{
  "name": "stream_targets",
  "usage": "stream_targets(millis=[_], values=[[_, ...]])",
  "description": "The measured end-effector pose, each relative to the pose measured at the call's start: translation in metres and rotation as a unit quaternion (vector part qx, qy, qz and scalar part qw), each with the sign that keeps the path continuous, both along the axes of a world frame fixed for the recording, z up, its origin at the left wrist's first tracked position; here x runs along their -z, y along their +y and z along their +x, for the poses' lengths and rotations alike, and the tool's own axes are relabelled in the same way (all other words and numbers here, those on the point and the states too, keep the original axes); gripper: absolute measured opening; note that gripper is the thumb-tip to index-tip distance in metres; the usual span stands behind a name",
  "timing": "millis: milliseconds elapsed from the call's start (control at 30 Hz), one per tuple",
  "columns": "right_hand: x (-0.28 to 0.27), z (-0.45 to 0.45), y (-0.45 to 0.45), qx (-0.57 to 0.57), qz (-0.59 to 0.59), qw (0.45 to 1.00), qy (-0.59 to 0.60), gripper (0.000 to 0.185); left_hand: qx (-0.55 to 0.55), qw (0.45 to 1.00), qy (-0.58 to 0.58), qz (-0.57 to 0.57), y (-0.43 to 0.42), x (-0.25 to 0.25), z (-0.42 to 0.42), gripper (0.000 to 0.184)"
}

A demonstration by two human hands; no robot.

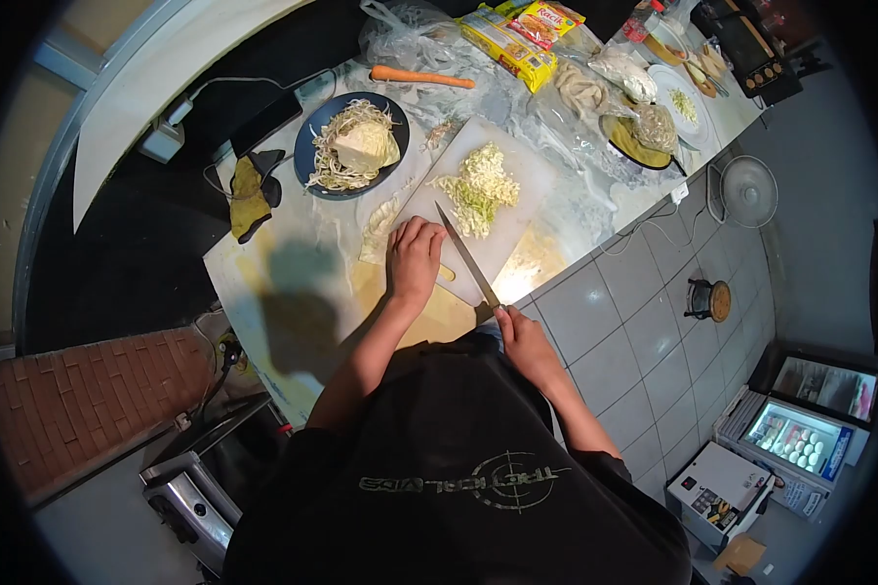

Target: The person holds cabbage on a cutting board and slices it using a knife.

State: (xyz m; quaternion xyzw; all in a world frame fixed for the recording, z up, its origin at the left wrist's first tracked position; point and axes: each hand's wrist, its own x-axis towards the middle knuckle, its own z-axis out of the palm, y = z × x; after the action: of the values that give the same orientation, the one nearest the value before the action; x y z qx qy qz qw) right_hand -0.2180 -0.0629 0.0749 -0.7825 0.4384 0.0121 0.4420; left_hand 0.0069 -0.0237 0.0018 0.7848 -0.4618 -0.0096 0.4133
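Observation:
My right hand grips the handle of a long kitchen knife, its blade slanting over the right part of a white cutting board. My left hand is at the board's near left edge with its fingers curled together; whatever is under them is hidden. Finely chopped cabbage, pale with a greener part, lies heaped on the board beyond the blade tip. A loose cabbage leaf rests left of my left hand. On a dark plate sit a cut cabbage piece and bean sprouts.
A carrot lies behind the board. Yellow seasoning packets, plastic bags and a white plate with chopped greens fill the far side. A cloth mitt lies at left. On the floor stand a small stool and a fan.

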Motion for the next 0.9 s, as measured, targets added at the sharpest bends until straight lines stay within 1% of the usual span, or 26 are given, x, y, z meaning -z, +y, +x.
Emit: stream_targets(millis=[200,267,367,600,667,900], values=[[0.009,0.001,0.000,0.001,0.001,1.000,-0.011,0.043,0.000,1.000,0.008,0.003,0.000,0.001,0.001,0.004],[0.010,0.004,-0.003,-0.001,-0.025,1.000,0.012,0.043,0.004,1.000,0.007,0.001,0.000,0.001,0.001,0.004],[0.008,0.011,-0.002,0.003,-0.041,0.999,0.013,0.044,-0.003,1.000,0.004,-0.010,0.000,-0.003,0.000,0.005],[0.000,0.004,-0.002,0.006,-0.030,1.000,-0.008,0.043,0.001,1.000,0.024,-0.015,0.000,0.004,0.001,0.006],[-0.001,0.003,-0.002,0.002,-0.026,1.000,-0.012,0.042,0.006,0.999,0.052,-0.014,0.001,0.008,0.002,0.006],[-0.003,0.004,-0.002,-0.001,-0.011,1.000,-0.002,0.042,0.002,0.999,0.032,-0.015,0.001,0.009,0.002,0.006]])
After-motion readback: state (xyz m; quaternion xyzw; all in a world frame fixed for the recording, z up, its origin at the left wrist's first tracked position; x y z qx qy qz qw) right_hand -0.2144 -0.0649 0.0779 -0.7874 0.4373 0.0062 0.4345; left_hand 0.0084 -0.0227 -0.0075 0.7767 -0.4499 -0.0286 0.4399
